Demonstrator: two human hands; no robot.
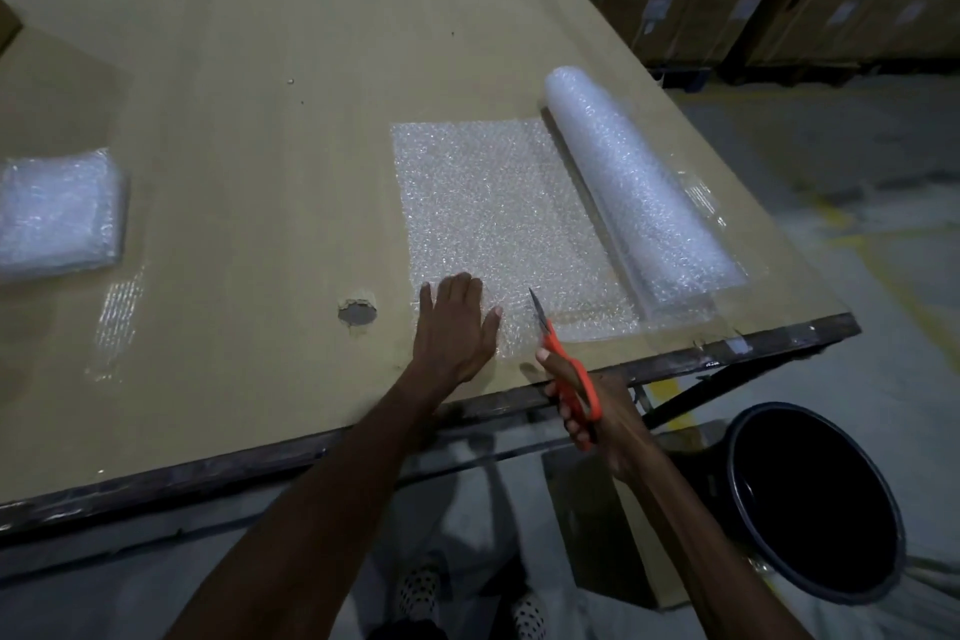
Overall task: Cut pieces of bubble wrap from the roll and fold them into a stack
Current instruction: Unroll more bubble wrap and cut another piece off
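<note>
Lying flat on the cardboard-topped table point(260, 68), a sheet of bubble wrap point(498, 224) has been unrolled leftward from the roll point(639, 187), which rests along the table's right side, near its edge. The sheet is joined to the roll as far as I can see from here. Pressed flat and open on the sheet's near left corner is the left hand point(457, 327), fingers spread to pin it down. Just beside it, the right hand point(587, 405) is closed around the orange handles of the scissors point(563, 364), blades pointing away over the near edge of the sheet; whether they have bitten into the plastic yet I cannot tell.

To cut well, I would say the blades should run straight away from the body, parallel to the roll, with the left hand keeping the film taut and stepping forward as the cut advances, so the wrap does not bunch or drift.

Well apart, at the table's far left, sits a stack of folded pieces point(57, 213). A dark bin point(810, 499) stands on the floor by the person's right side.
</note>
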